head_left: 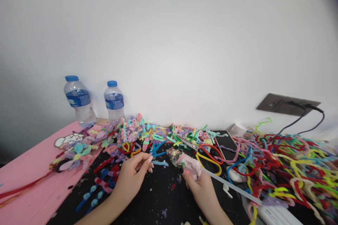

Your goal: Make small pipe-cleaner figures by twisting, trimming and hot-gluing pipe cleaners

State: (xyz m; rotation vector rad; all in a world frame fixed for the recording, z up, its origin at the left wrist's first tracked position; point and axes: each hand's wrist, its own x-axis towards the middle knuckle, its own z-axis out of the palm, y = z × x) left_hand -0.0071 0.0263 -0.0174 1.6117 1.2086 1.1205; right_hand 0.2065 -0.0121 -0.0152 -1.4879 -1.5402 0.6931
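My left hand (137, 172) pinches a piece of bent blue pipe cleaner (158, 150) between thumb and fingertips. Several thin blue ends fan out from the pinch, and a lighter blue length (160, 163) shows just below them. In my right hand (198, 182) is a pale pink hot glue gun (192, 166), its crusted nozzle end pointing left toward the blue piece, with a gap between. A red light glows on the gun. From its back a long translucent glue stick (232, 186) runs down to the right. The fingers under the gun are partly hidden.
Loose pipe cleaners (298, 168) heap up on the right. Finished fuzzy shapes (132, 130) line the back near two water bottles (79, 102). A phone (225, 144), an earbud (227, 190) and a white device (277, 214) lie right of the black mat (158, 204). Cables hang from a wall socket (287, 104).
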